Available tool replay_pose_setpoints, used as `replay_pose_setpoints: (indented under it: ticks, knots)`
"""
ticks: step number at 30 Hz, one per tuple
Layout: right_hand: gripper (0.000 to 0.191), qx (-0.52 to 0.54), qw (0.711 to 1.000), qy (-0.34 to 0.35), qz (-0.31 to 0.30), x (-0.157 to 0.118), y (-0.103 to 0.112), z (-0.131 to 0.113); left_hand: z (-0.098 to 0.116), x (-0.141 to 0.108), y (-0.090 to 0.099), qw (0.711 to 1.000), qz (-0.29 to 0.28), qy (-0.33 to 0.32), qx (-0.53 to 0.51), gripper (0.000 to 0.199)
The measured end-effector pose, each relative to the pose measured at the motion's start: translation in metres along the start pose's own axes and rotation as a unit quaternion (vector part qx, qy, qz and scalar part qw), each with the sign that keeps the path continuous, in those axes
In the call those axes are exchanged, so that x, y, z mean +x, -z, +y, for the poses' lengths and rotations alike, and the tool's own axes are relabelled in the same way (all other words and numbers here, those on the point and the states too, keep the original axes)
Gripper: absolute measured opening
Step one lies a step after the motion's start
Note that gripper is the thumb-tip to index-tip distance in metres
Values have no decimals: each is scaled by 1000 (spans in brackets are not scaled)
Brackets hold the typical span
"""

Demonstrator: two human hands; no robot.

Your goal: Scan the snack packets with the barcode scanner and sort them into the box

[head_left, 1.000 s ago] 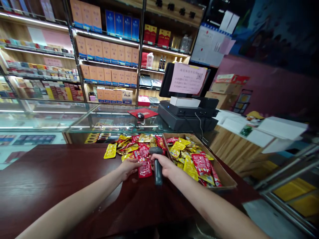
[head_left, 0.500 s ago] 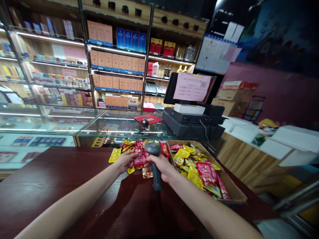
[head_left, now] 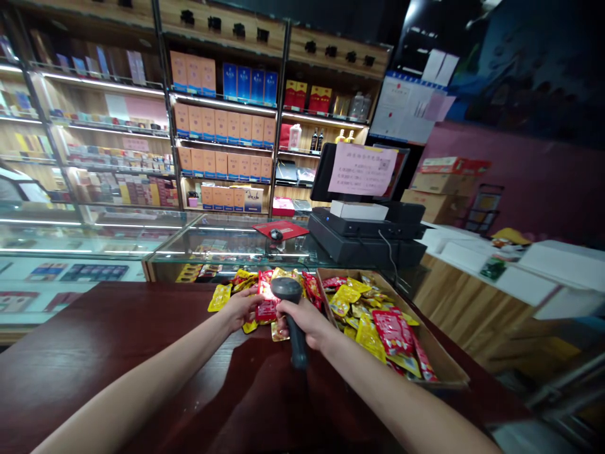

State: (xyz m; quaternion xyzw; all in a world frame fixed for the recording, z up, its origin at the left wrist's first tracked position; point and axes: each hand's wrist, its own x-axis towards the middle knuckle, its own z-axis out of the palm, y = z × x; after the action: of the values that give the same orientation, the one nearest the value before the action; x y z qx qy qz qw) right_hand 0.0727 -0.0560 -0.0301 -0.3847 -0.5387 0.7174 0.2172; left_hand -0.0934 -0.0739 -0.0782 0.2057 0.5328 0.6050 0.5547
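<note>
Wrapped around the handle of a dark grey barcode scanner is my right hand, closed. The scanner's head tilts toward a red snack packet, and a bright patch of light falls on that packet. My left hand pinches the packet at its left side, fingers closed. Behind and around it lies a pile of yellow and red packets, among them a yellow packet at the pile's left end. The scanner and my right hand hide part of the pile.
To the right stands an open cardboard box of red and yellow packets on the dark brown counter. Beyond are a glass display case, a red mouse pad, a monitor and a black cash drawer.
The scanner's head has tipped left and down toward the red packet, and its light now shines on the packet. My left hand keeps its hold; the view has shifted slightly.
</note>
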Motion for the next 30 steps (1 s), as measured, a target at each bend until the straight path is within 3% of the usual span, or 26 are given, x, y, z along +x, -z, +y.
replay_pose_setpoints:
  ticks: [2,7,13,18,23,30]
  knots:
    - [7,9,1000,7,12,1,1,0,1,-1,0,1000,-4,5,0,28]
    - [7,50,990,37,124,10,8,2,-1,-7,3,999,-34,31,-7,30]
    - [5,107,991,-52,65,14,16,3,0,-12,7,990,-71,120,-27,24]
    - [7,138,986,-78,49,18,27,-1,18,-16,1,970,-153,182,-54,50]
    - [6,162,982,-75,62,13,59,-14,36,-9,-29,958,-209,195,-32,62]
    - [6,169,979,-10,117,-41,125,-34,30,-3,-109,943,-260,205,26,62]
